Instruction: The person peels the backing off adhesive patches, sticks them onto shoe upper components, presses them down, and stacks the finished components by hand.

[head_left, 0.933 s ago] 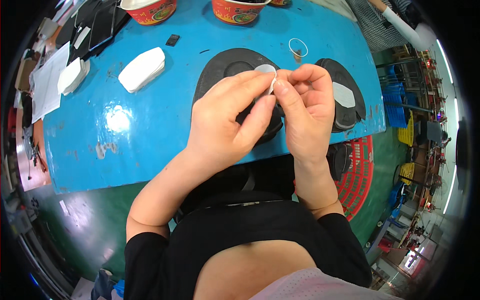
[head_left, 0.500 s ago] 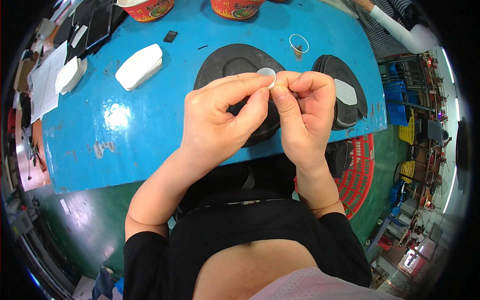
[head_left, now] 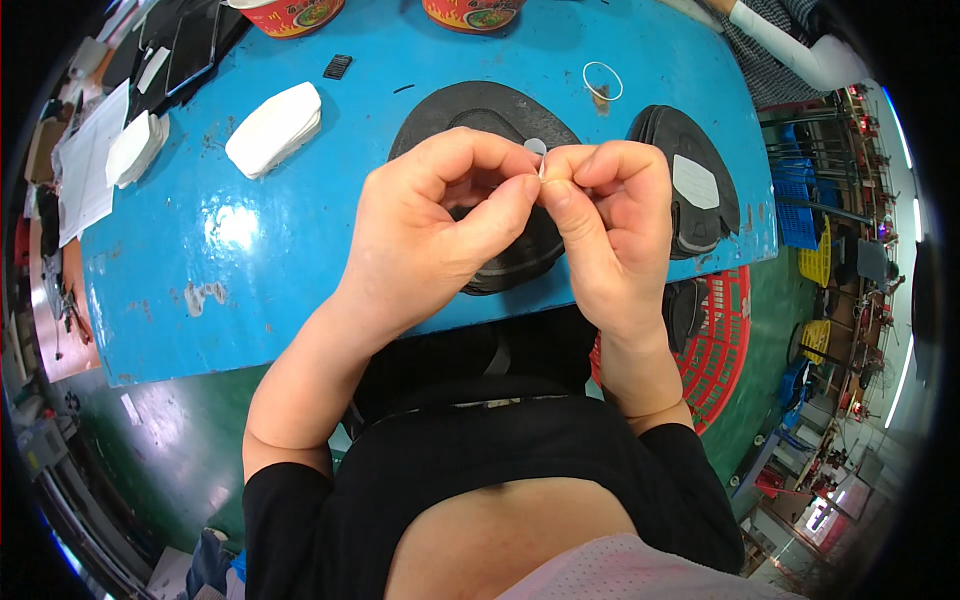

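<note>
My left hand point(head_left: 425, 225) and my right hand point(head_left: 612, 230) meet at their fingertips. Between them is a small, thin white disc point(head_left: 536, 146), of which only part shows. Thumb and forefinger of each hand are pinched at its lower edge; the other left fingers are curled behind. Below the hands lies a stack of black, rounded foam-like pads point(head_left: 480, 103), partly covered by my fingers. Right of my right hand is another stack of black pads point(head_left: 655, 140), with a white piece point(head_left: 695, 182) on top.
Two stacks of white pads point(head_left: 272, 132) lie left on the blue table point(head_left: 150, 290). Red paper bowls point(head_left: 475, 14) stand at the back. A white ring point(head_left: 585, 77) lies far right. A red basket point(head_left: 735, 350) is beyond the near edge. Another person's white sleeve point(head_left: 790, 50) shows top right.
My left wrist has shifted slightly left and its forefinger has arched more. Less of the white disc shows between the fingertips. My right hand has hardly moved.
</note>
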{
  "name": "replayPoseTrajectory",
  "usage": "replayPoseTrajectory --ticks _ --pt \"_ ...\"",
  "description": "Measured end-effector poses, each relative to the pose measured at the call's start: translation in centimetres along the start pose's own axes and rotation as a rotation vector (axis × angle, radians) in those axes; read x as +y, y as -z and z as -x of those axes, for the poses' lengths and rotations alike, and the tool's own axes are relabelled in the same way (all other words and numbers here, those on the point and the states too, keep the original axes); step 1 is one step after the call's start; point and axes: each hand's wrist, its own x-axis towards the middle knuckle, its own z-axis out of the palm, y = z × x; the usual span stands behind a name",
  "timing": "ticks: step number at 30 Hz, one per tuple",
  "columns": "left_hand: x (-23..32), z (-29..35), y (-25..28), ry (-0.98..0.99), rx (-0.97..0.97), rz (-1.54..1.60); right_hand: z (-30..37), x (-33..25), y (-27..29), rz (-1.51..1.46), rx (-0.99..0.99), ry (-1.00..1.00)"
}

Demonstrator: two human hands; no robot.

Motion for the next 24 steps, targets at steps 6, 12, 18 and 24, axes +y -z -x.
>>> replayPoseTrajectory --ticks 6,12,18,24 --pt "0.3 0.0 -0.3 0.024 0.048 -0.040 0.0 0.4 0.0 -0.038 0.005 0.001" --pt "-0.2 -0.2 -0.4 0.112 0.091 0.177 -0.1 0.4 0.3 -0.236 -0.023 -0.058" --pt "-0.4 -0.2 -0.4 0.068 0.018 0.134 -0.1 0.3 0.1 -0.111 -0.007 -0.031" --pt "-0.8 0.0 -0.3 0.146 0.069 0.240 0.1 0.5 0.5 -0.309 0.002 -0.168"
